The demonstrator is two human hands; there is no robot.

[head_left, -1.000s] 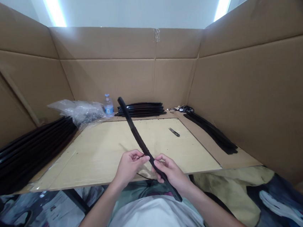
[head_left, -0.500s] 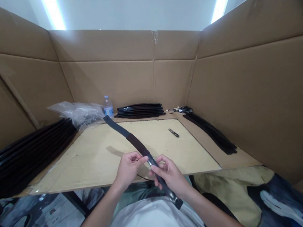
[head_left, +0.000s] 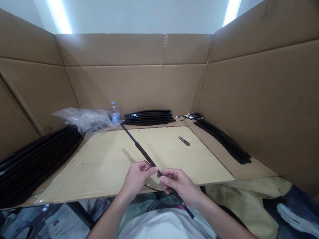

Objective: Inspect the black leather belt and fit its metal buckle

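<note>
A long black strip [head_left: 144, 152], with a dark brown sleeve round its middle, slants from the far left down toward my lap. It is turned edge-on, so it looks thin. My left hand [head_left: 141, 175] pinches it just below the sleeve. Close by, my right hand [head_left: 179, 185] grips the strip lower down, thumb on top. A thin dark cord [head_left: 152, 188] hangs under my left hand. Beyond my hands, a small pair of thread snips [head_left: 184, 141] lies on the pale board [head_left: 102, 170].
Several long black strips are stacked at the left [head_left: 33, 158], with others at the back [head_left: 148, 117] and along the right edge [head_left: 223, 141]. A clear plastic bag [head_left: 88, 118] and a water bottle [head_left: 115, 114] stand back left. Cardboard walls [head_left: 133, 82] enclose the table.
The strip has rolled from showing its broad face to showing its narrow edge, and its far end has shifted slightly right. Both hands keep hold of it.
</note>
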